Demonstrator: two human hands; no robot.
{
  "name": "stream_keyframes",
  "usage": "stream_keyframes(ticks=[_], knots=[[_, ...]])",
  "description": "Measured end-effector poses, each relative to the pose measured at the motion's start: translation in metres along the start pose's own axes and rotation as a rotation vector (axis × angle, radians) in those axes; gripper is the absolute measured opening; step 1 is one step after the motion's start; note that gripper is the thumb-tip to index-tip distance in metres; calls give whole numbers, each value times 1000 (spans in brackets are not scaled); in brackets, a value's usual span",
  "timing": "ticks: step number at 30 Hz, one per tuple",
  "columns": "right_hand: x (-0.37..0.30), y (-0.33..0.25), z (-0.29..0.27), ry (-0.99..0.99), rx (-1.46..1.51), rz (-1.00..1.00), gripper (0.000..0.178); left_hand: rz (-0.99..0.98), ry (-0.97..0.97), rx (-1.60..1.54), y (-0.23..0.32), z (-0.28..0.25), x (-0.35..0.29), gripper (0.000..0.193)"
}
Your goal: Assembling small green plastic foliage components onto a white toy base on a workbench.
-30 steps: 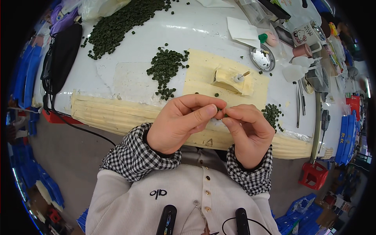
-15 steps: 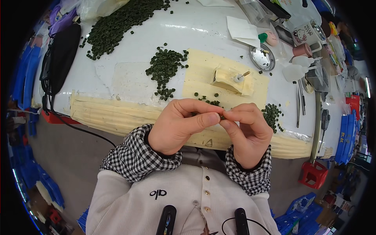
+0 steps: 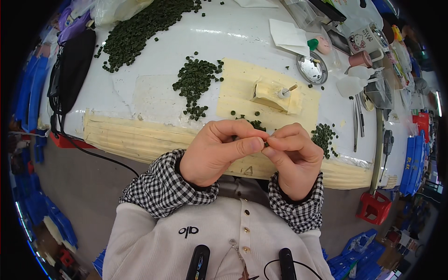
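Close together over the table's near edge, both hands pinch at one small dark green piece [image 3: 266,144], mostly covered by the fingertips. My left hand [image 3: 217,150] has its thumb and forefinger closed on it from the left. From the right, my right hand [image 3: 296,158] meets it with thumb and forefinger, its other fingers curled. A few similar green pieces [image 3: 257,125] lie just beyond the fingers. Behind them, a cream-taped block [image 3: 270,97] with a short peg [image 3: 287,91] sits on a yellow sheet [image 3: 233,84].
Piles of small green pieces lie at the far left [image 3: 135,35], the middle [image 3: 196,79] and right of my hand [image 3: 323,138]. Toward the right are a round metal dish [image 3: 311,69], white squeeze bottles [image 3: 351,86], tweezers [image 3: 355,123] and a mug [image 3: 364,42]. A black pouch [image 3: 77,70] lies left.
My fingertips have shifted slightly around the small piece, and its dark edge now shows between them. My right hand has moved a little to the left. The piles look the same.
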State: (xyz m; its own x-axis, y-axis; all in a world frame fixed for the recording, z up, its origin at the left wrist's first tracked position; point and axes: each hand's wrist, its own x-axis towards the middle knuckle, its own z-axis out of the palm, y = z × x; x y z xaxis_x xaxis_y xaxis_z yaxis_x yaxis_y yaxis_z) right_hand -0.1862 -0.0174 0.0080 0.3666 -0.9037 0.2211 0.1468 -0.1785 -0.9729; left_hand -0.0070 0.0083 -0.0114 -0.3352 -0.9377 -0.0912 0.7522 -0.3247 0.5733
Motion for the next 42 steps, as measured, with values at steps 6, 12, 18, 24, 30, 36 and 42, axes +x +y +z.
stream_keyframes(ticks=[6,12,18,24,30,36,42], knots=[[1,2,1,12,72,18,24,-6,45,-58,0,7,0,11],[-2,6,0,25,154,36,23,14,42,-67,-6,8,0,12],[-4,3,4,69,-84,-73,22,-81,48,-189,-2,8,-1,12],[-4,6,2,85,54,-46,23,57,50,119,-2,9,2,18],[-3,4,4,55,79,-26,26,351,149,709,3,11,0,21],[-4,-2,7,57,-152,-72,27,502,223,937,7,11,-2,21],[-5,-5,7,26,-346,-153,30,523,237,956,7,10,-1,20]])
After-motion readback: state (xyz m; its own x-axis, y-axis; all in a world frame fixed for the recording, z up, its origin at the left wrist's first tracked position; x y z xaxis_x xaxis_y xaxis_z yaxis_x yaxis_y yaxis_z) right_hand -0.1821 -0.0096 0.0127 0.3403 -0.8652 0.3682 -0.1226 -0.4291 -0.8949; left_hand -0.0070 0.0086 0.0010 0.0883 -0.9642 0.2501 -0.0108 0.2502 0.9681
